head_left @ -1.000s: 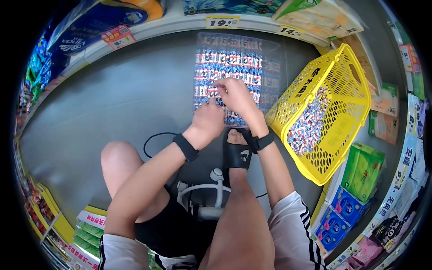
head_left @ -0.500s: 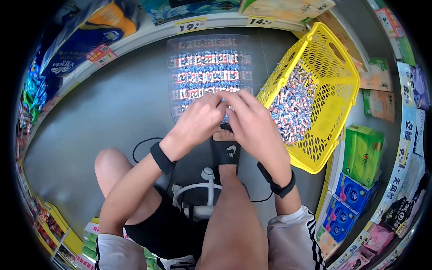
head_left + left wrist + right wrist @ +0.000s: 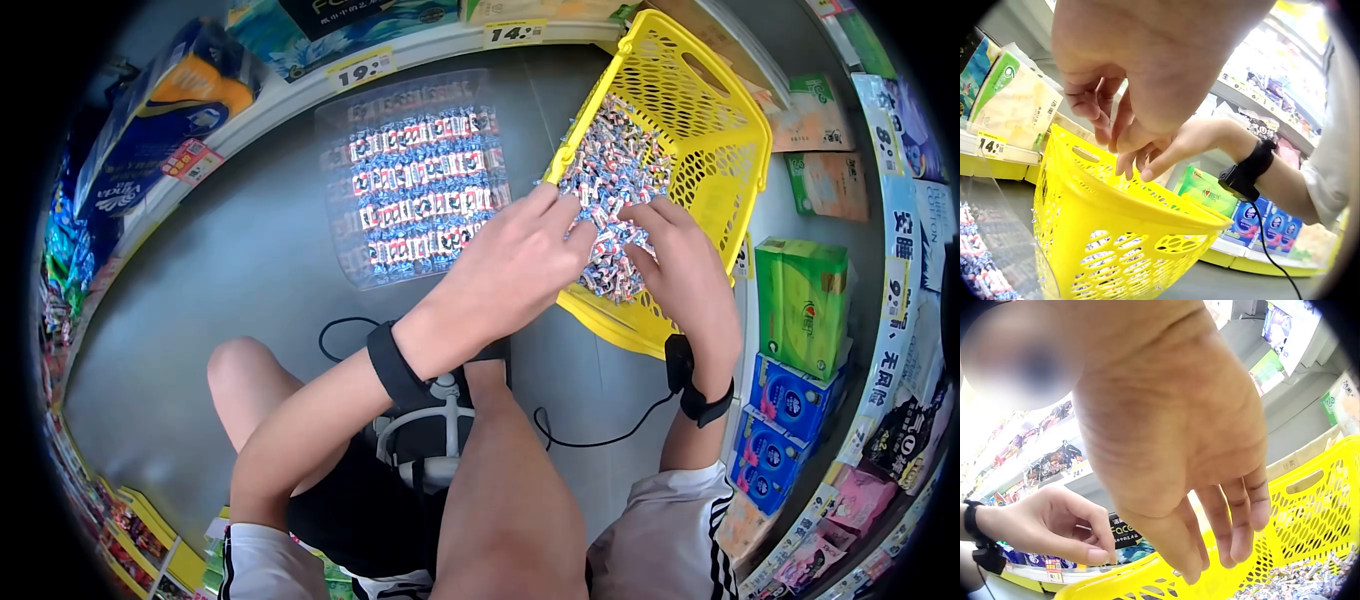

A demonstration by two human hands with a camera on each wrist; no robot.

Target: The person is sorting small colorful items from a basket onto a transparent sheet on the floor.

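Both hands hover over the yellow basket [image 3: 610, 328], which holds a heap of small wrapped candies [image 3: 625, 150]. The left hand [image 3: 520, 258] is above its left side, palm down, with loosely bent fingers; nothing shows in them in the left wrist view. Opposite it, the right hand [image 3: 690, 275] hangs over the candies with parted fingers, slightly bent. In the right wrist view the fingers of the right hand [image 3: 1179, 444] point down, holding nothing visible, and the left hand [image 3: 1054, 525] is apart from them. Left of the basket, a clear box [image 3: 333, 215] contains candies in rows [image 3: 425, 210].
Shelves with packaged tissues [image 3: 803, 310] and price tags line the right side and back. A black cable [image 3: 605, 440] lies on the floor near the right wrist. The person's leg [image 3: 510, 480] and a white stool frame [image 3: 450, 410] are in front of the box.
Both hands have moved right, from the box to above the basket, and have separated from each other. The head view has shifted, so box and basket appear further left.
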